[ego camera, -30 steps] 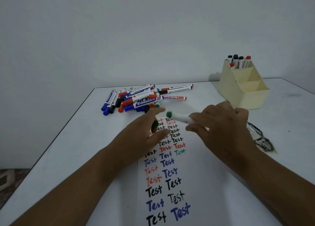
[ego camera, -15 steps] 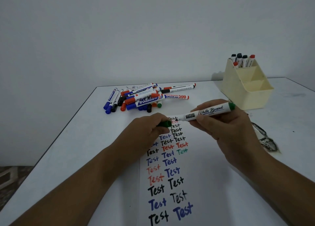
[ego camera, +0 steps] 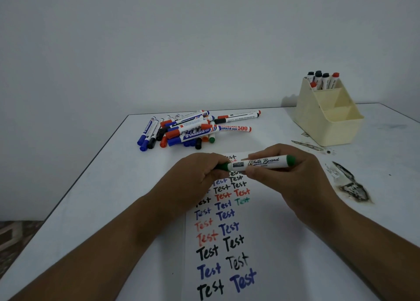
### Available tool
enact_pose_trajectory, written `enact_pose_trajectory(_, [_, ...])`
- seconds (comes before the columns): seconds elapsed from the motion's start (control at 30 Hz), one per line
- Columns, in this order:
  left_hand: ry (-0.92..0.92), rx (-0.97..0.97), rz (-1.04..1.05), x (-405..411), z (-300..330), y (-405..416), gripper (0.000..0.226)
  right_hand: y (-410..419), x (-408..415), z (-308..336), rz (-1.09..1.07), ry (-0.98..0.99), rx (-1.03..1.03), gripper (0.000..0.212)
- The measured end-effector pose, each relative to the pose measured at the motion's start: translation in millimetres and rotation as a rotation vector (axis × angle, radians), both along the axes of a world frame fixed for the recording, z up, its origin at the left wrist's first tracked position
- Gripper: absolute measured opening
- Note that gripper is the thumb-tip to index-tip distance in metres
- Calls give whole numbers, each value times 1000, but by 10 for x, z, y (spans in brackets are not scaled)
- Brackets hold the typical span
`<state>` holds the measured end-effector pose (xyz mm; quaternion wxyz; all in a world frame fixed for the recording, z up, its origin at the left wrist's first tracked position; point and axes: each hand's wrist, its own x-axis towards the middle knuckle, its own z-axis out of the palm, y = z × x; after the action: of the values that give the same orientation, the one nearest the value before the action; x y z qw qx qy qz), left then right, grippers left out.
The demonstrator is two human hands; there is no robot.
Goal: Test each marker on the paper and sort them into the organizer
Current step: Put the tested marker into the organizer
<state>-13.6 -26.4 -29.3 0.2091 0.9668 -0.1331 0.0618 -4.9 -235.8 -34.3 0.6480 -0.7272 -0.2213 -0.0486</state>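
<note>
A green whiteboard marker [ego camera: 261, 163] lies level above the paper [ego camera: 261, 244], which carries rows of "Test" in black, blue, red and green. My right hand [ego camera: 293, 182] grips the marker's white barrel. My left hand [ego camera: 195, 180] pinches its green cap [ego camera: 222, 166], which sits against the barrel's left end. A pile of several capped markers [ego camera: 188, 130] lies on the table beyond the paper. The cream organizer [ego camera: 329, 119] stands at the back right with several markers [ego camera: 322, 80] upright in its rear compartment.
Black ink smears [ego camera: 350, 185] stain the white table [ego camera: 102, 198] right of my right hand. The table's left edge runs diagonally; floor shows beyond it. A plain wall stands behind.
The marker turned round in my right hand to point left. My left hand brought the green cap up and it now meets the barrel, where a gap showed half a second ago.
</note>
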Motion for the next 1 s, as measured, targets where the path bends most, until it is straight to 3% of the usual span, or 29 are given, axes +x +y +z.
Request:
enact_pose_trajectory(0.73, [24,160,19,-19,26,-71,27,19,-23,-62,47,31,21,21])
enact_pose_trajectory(1.0, [-101,-3,-33,46,-93,13,26,6,82,-27,30,185,10,21])
